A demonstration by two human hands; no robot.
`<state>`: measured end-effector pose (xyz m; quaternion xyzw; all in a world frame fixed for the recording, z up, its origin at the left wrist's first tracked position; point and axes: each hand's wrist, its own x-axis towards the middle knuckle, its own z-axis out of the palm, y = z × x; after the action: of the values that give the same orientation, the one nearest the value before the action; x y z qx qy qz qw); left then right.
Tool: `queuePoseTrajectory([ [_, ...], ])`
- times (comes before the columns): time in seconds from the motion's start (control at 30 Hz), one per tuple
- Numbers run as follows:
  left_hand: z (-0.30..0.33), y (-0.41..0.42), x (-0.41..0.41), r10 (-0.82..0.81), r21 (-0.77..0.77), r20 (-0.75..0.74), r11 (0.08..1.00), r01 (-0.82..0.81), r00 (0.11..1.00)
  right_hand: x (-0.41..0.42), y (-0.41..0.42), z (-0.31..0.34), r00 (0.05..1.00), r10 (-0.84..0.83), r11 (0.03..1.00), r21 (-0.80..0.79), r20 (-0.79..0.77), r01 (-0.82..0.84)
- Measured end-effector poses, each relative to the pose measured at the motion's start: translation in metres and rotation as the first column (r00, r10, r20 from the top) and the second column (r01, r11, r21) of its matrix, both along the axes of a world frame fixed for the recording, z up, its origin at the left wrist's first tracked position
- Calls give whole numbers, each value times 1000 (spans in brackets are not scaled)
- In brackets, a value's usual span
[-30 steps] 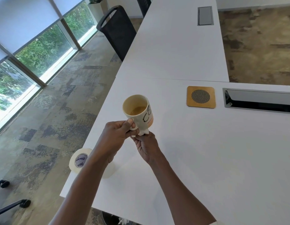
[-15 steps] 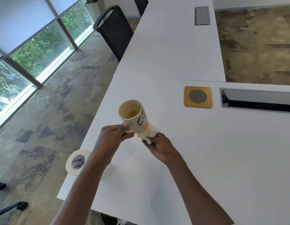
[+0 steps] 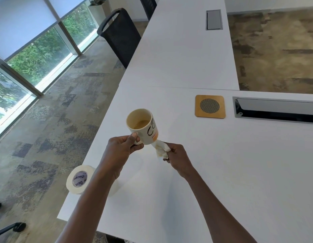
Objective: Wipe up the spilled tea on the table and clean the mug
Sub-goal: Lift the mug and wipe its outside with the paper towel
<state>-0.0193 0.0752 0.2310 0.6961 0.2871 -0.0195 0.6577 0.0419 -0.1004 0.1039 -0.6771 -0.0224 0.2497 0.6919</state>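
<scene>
Mug (image 3: 143, 127) held above the white bench (image 3: 222, 163)
Left hand (image 3: 120, 149) clasping the handle; right hand (image 3: 176, 156) pinching a stained tissue (image 3: 161, 149) against the mug's base

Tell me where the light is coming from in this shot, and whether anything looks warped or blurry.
Head view: daylight enters through the windows on the left, casting only soft shadows on the white table; the wide angle bows the table edges and window frames; the mug and stained tissue look reasonably sharp, while the print on the tissue roll is slightly soft.
</scene>
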Motion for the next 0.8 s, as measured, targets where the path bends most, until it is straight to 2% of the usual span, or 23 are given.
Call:
queuePoseTrajectory([
  [0.1,2,-2,2,-9,2,-1,1000,9,1000,0,0,4,979,16,975,-220,202,30],
  [0.2,3,-5,3,-16,4,-2,1000,16,1000,-1,3,11,968,-9,969,-236,250,70],
  [0.27,3,-7,3,-20,0,-5,1000,20,1000,0,3,16,989,-50,984,-161,140,73],
  [0.33,4,-9,2,-34,6,-12,999,34,999,3,2,20,995,-88,995,41,-38,90],
  [0.4,6,-11,1,-48,16,-16,999,49,999,5,0,25,972,-104,932,320,-210,169],
  [0.43,6,-12,1,-52,16,-15,999,52,999,5,-1,26,961,-119,893,397,-249,214],
  [0.6,9,-14,0,-87,26,-17,996,88,996,4,-1,20,950,-251,900,318,-186,300],
  [0.8,17,-15,-2,-133,52,-20,990,134,991,1,7,22,931,-285,816,453,-227,360],
])
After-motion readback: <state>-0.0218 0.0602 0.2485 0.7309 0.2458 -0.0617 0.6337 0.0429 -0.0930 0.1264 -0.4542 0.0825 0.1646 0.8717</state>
